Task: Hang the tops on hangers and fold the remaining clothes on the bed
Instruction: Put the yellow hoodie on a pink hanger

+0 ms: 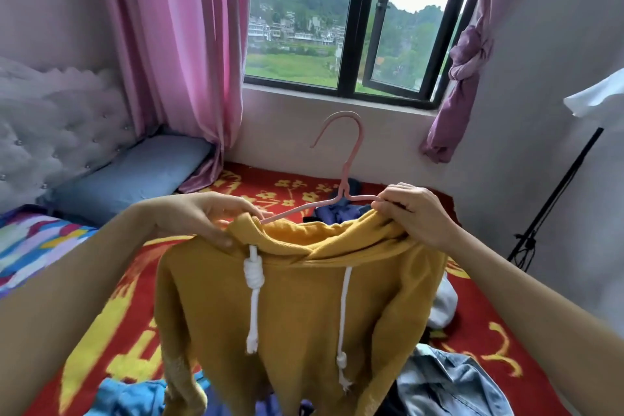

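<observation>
Bed (111,314) below; hands (209,216) (415,213) grip hoodie (304,297) (pink hanger (351,159)).

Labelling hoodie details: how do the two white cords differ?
The left cord has a bulky wrapped knot high up, just below the collar; the right cord has a small knot near its bottom end. The left cord ends higher than the right cord. The right cord's tip is frayed; the left cord's looks blunt. Both are white and hang down the front of the yellow hoodie.
</observation>
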`<state>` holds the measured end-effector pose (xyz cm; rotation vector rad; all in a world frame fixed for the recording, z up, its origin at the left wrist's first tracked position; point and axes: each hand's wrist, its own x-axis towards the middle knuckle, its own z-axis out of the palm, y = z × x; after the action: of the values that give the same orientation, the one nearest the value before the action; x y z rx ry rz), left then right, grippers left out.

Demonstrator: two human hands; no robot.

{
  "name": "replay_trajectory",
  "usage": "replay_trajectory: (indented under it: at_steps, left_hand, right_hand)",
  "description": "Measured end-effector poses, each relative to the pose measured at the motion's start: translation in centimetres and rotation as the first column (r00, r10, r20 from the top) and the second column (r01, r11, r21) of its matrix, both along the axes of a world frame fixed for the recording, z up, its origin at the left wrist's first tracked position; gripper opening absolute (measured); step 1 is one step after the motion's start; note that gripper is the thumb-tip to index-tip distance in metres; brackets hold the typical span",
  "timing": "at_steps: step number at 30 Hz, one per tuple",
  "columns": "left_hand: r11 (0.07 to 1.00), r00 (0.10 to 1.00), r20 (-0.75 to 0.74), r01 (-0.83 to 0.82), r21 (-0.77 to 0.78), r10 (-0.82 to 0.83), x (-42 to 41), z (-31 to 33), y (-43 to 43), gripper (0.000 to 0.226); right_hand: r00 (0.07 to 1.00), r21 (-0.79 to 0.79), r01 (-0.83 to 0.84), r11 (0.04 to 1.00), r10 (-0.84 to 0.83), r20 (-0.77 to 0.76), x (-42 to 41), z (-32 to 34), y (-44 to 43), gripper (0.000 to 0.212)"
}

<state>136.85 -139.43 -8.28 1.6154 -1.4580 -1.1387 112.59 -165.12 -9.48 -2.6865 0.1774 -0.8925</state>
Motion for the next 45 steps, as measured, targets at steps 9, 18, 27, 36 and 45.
replay_trajectory:
  at_steps: [9, 18, 27, 36, 45]
  left_hand:
    - [0.462, 0.33, 0.489, 0.162, -0.872, 0.807, -3.2, -1.6, -0.7, 0.012]
    - [0.887, 0.798, 0.48, -0.142, -0.439, 0.365, -2.8, -3.8, 0.0, 0.054]
    - [0.699, 0.674, 0.437, -0.166, -0.695, 0.595, -5.4, -5.1, -0.2, 0.04]
    - [0.364, 0.315, 0.24, -0.433, -0.824, 0.918, -7.2, -2.6, 6.0, 0.039]
    - [0.11, 0.002, 0.127, -0.509, -0.854, 0.992, -9.6, 0.6, 14.7, 0.043]
  right_hand:
    - [0.992, 0.242, 0.061, 0.968, -0.032, -0.121, -2.4, 0.8, -1.5, 0.031]
    - [0.995, 0.172, 0.103, 0.98, -0.098, -0.037, -1.7, -0.6, -1.3, 0.013]
    - [0.992, -0.074, 0.065, 0.995, -0.073, -0.105, 1.8, -0.1, 1.3, 0.031]
    - [0.985, -0.096, -0.142, 0.985, 0.131, -0.111, 6.3, 2.4, 3.7, 0.07]
    - [0.94, 0.648, -0.251, 0.719, 0.342, -0.015, 12.3, -2.5, 6.2, 0.044]
